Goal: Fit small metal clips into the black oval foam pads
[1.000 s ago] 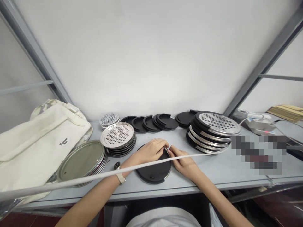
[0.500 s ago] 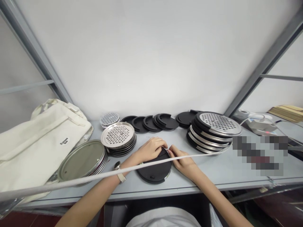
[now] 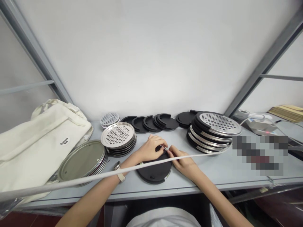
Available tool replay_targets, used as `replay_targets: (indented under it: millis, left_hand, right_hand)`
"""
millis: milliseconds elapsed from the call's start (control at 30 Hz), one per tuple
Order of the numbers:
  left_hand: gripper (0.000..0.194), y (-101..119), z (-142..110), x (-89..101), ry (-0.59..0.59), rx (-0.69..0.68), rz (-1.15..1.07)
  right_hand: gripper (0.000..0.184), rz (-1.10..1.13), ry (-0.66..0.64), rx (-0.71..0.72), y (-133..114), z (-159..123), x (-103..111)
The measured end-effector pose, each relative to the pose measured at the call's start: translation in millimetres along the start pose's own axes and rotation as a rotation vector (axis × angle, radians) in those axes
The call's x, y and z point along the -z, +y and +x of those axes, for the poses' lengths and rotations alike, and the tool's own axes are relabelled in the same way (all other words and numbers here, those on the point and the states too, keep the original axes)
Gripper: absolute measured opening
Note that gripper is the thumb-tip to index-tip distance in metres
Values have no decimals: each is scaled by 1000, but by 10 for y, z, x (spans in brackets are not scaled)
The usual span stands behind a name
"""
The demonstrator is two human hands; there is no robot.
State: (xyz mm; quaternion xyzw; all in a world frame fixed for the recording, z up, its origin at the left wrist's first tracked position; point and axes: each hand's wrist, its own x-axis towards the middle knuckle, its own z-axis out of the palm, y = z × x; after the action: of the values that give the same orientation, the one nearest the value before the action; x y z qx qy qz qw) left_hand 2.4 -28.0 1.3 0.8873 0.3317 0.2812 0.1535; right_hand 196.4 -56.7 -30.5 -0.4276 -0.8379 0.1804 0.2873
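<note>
A round black disc [image 3: 155, 171] with a raised rim lies on the table in front of me. My left hand [image 3: 153, 148], a watch on its wrist, reaches over the disc's far side with thumb and fingers pinched. Close beside it, at the disc's upper right edge, the fingertips of my right hand [image 3: 181, 160] are also pressed together. A tiny shiny, thin piece [image 3: 164, 147] shows between the two sets of fingertips; its kind is too small to tell. Part of the disc is hidden under my left hand and behind a pale cord [image 3: 146, 164].
Stacked perforated metal discs [image 3: 119, 135] and greenish round plates [image 3: 81, 160] stand left, near a cream cloth bag [image 3: 47, 142]. Black discs [image 3: 167, 121] line the wall. A tall stack of perforated discs with black rims [image 3: 215, 123] stands right. The cord crosses in front.
My left hand's fingers have lifted slightly and arched, with a gap between thumb and forefinger now visible. My right hand stays almost in place. The disc has not moved.
</note>
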Motion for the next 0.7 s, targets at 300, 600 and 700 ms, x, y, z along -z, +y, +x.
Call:
replay_targets:
  millis: [300, 600, 700]
  left_hand:
    - [15, -54, 29, 2, 4, -7, -65]
    - [19, -37, 33, 42, -12, -54, -98]
    - [17, -28, 26, 48, -3, -66, -96]
  right_hand:
    - [21, -3, -24, -32, 10, -17, 5]
    - [23, 2, -27, -41, 5, -10, -2]
    - [23, 3, -42, -36, 6, -3, -6]
